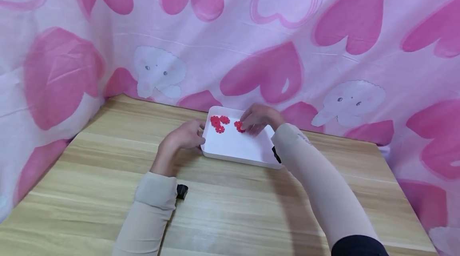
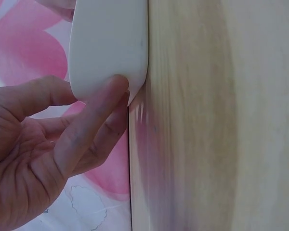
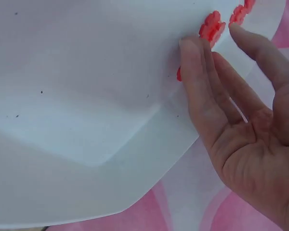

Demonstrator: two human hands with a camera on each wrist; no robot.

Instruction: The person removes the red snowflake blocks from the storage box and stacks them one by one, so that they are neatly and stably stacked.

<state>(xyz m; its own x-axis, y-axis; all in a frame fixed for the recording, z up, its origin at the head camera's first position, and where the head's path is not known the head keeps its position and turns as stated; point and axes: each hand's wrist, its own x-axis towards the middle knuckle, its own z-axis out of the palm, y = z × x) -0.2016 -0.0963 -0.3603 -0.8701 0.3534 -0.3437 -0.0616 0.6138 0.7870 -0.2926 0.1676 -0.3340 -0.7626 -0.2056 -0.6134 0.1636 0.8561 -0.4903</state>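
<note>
A shallow white tray [image 1: 233,147] lies on the wooden table. At its left end my left hand [image 1: 187,135] holds the tray's corner. The left wrist view has the thumb on the outer wall of the tray [image 2: 108,43] and another finger at the rim. My right hand [image 1: 259,117] reaches into the tray from the right. Its fingers, fairly straight, are at a small group of red notched discs [image 1: 238,126]; the thumb stands apart in the right wrist view, near red discs [image 3: 213,29]. Fingers partly hide one disc. More red discs [image 1: 215,121] lie at the tray's left side.
The wooden table [image 1: 108,192] extends around the tray. Behind it hangs a pink and white curtain [image 1: 201,48] with hearts, close to the tray's far side. Black straps show at both sleeves. Small dark specks dot the tray floor [image 3: 77,77].
</note>
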